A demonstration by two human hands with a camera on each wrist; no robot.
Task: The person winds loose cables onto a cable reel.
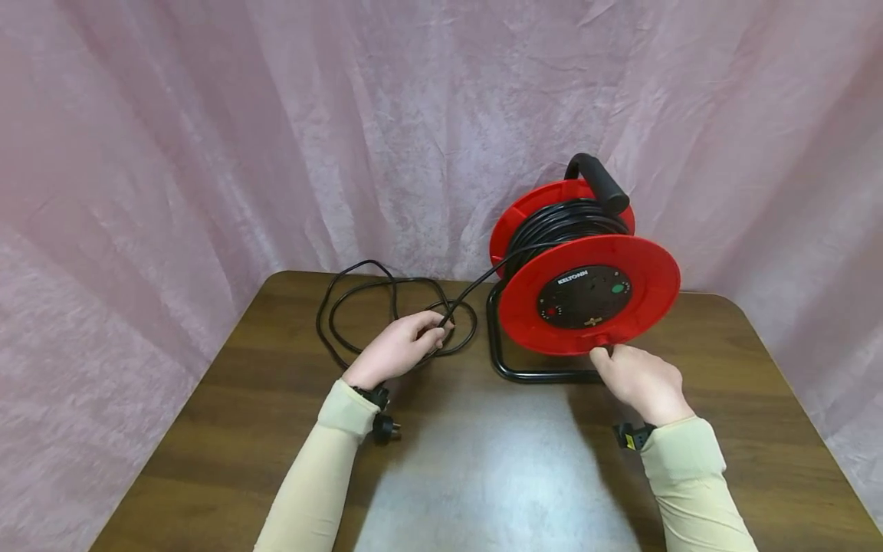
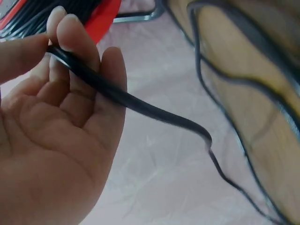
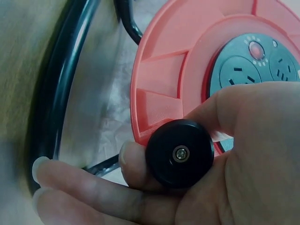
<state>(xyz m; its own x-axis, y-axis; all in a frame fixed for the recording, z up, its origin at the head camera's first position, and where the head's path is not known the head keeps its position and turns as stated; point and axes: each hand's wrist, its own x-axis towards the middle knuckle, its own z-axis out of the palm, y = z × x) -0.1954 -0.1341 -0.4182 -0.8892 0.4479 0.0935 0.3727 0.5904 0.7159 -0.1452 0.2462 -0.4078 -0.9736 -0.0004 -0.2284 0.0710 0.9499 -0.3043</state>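
Note:
A red cable reel (image 1: 655, 284) with a black socket panel stands on a black tube frame (image 1: 545, 376), black cable wound on its drum. My right hand (image 1: 641, 379) pinches the round black crank knob (image 3: 180, 153) at the lower rim of the red disc; its other fingers stretch out near the frame tube. To the left, my left hand (image 1: 403, 345) pinches the black cable (image 2: 150, 110) between thumb and fingers. From that hand the cable runs taut up to the drum, and the other way it drops to loose loops on the table.
Loose cable loops (image 1: 333, 307) lie at the back left of the wooden table (image 1: 228, 429). A black plug (image 1: 386, 429) shows beside the left wrist. The reel's black carrying handle (image 1: 600, 184) rises at the top. Behind hangs a pink curtain (image 1: 414, 138).

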